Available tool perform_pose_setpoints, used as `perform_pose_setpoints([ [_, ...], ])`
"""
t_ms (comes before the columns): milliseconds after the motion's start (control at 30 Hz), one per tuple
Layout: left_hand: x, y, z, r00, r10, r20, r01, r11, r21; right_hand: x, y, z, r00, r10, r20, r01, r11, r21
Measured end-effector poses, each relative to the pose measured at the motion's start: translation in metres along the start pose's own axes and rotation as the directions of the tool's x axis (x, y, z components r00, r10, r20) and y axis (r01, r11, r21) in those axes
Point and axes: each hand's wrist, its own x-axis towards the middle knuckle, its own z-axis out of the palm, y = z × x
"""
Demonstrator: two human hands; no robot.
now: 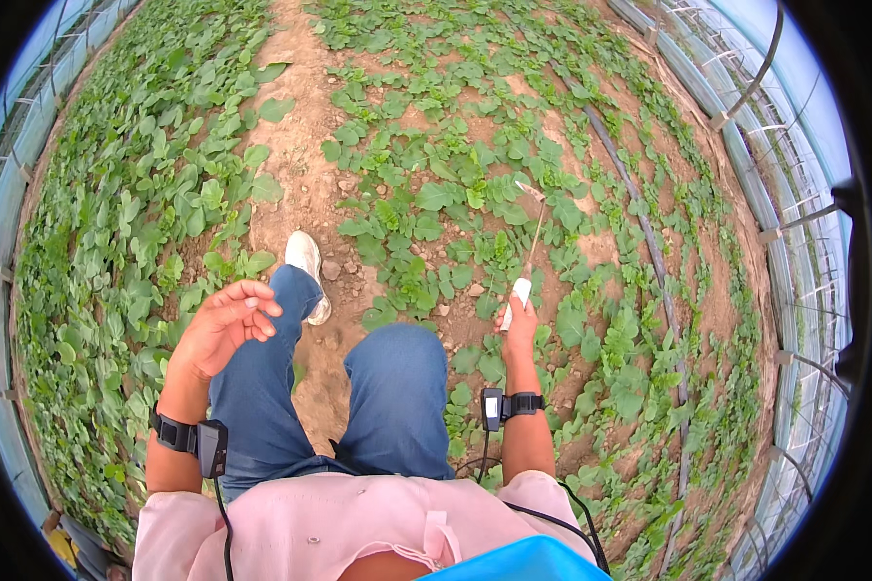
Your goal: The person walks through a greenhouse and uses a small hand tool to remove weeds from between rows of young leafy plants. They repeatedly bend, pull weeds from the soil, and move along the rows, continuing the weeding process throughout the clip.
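Note:
My right hand (519, 323) grips the white handle of a small hand hoe (534, 240). Its thin shaft points forward, and the small metal blade at its tip hangs over leafy green seedlings (436, 200) growing in brown soil. My left hand (229, 319) holds nothing; its fingers are loosely curled and apart, above my left knee and beside the dense leaves of the left bed (145, 218). Under the hoe, the leaves hide part of the ground.
A bare soil path (291, 145) runs forward between the beds, with my white shoe (305, 272) on it. A dark irrigation hose (639, 203) crosses the right bed lengthwise. Greenhouse side walls (777, 218) curve along both edges. Cables hang from my wrist straps (523, 404). Part of a person (73, 541) shows at lower left.

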Motion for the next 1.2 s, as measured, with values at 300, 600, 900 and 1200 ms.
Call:
perform_pose_setpoints([
  [300, -0.055, -0.021, -0.027, 0.961, 0.076, -0.265, -0.170, 0.920, -0.353, -0.041, 0.001, -0.056, 0.975, 0.199, 0.099, -0.146, 0.909, -0.390],
  [600, -0.076, -0.054, -0.067, 0.922, 0.033, -0.386, -0.227, 0.853, -0.470, -0.059, 0.056, -0.103, 0.954, 0.273, 0.121, -0.082, 0.628, -0.774],
  [900, -0.094, -0.071, -0.076, 0.914, -0.012, -0.407, -0.203, 0.852, -0.482, -0.062, 0.078, -0.108, 0.948, 0.303, 0.100, -0.006, 0.332, -0.943],
  [1200, -0.090, -0.073, -0.075, 0.955, -0.002, -0.296, -0.132, 0.892, -0.433, -0.033, 0.101, -0.114, 0.976, 0.127, 0.175, 0.141, 0.242, -0.960],
])
